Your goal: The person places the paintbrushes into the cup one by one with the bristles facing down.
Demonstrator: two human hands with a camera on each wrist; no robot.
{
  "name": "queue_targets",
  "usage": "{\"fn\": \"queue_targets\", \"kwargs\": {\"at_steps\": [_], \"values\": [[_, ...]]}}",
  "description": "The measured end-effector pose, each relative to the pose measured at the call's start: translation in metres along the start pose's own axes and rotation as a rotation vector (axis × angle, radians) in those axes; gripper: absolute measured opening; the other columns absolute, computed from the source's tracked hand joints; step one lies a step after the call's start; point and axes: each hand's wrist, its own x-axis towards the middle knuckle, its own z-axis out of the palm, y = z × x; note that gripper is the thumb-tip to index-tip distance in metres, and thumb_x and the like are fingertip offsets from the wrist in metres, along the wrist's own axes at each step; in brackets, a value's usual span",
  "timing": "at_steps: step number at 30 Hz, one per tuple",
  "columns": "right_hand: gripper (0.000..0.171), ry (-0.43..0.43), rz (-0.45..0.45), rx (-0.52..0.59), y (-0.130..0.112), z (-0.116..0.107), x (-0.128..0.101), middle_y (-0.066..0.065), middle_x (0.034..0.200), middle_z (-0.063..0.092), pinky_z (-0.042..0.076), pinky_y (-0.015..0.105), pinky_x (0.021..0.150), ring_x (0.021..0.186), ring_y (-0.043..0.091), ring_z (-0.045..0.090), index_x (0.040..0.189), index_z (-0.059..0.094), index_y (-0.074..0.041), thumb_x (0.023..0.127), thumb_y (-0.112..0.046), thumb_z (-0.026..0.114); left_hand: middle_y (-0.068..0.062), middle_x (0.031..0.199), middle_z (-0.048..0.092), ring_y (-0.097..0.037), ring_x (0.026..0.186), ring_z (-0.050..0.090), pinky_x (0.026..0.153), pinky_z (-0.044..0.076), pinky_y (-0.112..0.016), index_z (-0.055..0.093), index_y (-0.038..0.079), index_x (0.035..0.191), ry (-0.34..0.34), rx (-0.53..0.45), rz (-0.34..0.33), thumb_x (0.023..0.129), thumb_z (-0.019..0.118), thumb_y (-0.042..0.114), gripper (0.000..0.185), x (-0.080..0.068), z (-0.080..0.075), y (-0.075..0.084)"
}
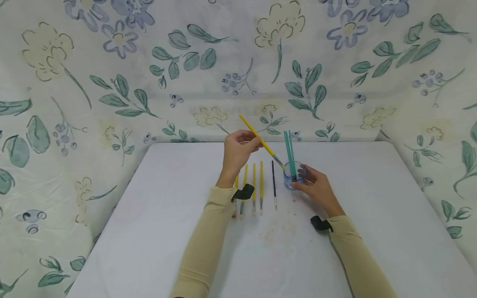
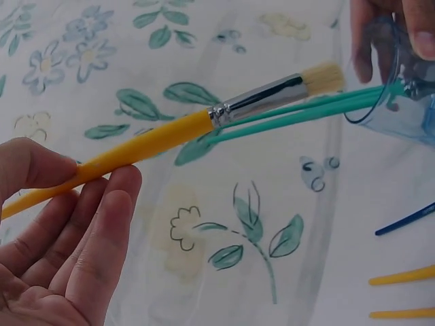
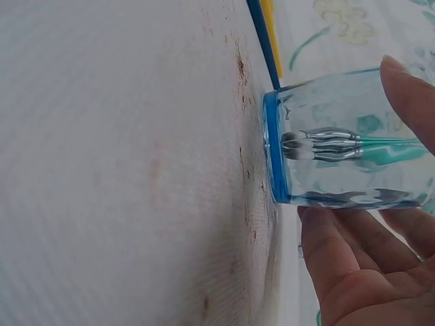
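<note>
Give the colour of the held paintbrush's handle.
The handle is yellow, seen best in the left wrist view.

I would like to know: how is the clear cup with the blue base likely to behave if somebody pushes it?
The cup would probably slide rather than roll, as its base looks flat and broad. It might tip if pushed high, because slim brushes with teal handles rise far above its rim. Its smooth-looking walls may feel slippery.
</note>
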Motion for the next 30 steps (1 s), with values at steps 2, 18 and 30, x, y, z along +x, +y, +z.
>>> {"fn": "queue_targets", "kwargs": {"at_steps": [2,18,30], "values": [[0.090,-0.003,-0.008,-0.007,0.000,0.000,0.000,0.024,0.154,0.051,0.047,0.041,0.115,0.146,0.038,0.050,0.160,0.035,-0.006,0.087,-0.028,0.085,-0.025,0.100,0.075,-0.007,0.074,0.074,0.078,0.066,-0.028,0.071,-0.007,0.102,-0.013,-0.001,0.000,0.093,0.072,0.005,0.015,0.001,0.003,-0.001],[0.089,0.003,-0.001,-0.014,-0.002,0.004,0.000,0.020,0.156,0.049,0.046,0.047,0.117,0.147,0.040,0.047,0.160,0.037,-0.008,0.087,-0.028,0.084,-0.021,0.100,0.075,-0.027,0.083,0.078,0.077,0.065,-0.028,0.072,-0.003,0.102,-0.131,0.121,0.009,0.094,0.072,0.010,0.015,0.001,0.029,-0.011],[0.088,0.004,-0.023,-0.021,-0.004,0.005,-0.002,0.020,0.157,0.049,0.045,0.048,0.117,0.147,0.041,0.047,0.159,0.037,-0.006,0.087,-0.026,0.084,-0.017,0.100,0.078,-0.034,0.087,0.077,0.071,0.060,-0.021,0.073,0.002,0.103,-0.168,0.204,-0.011,0.095,0.072,0.016,0.016,-0.008,0.037,-0.017]]}}
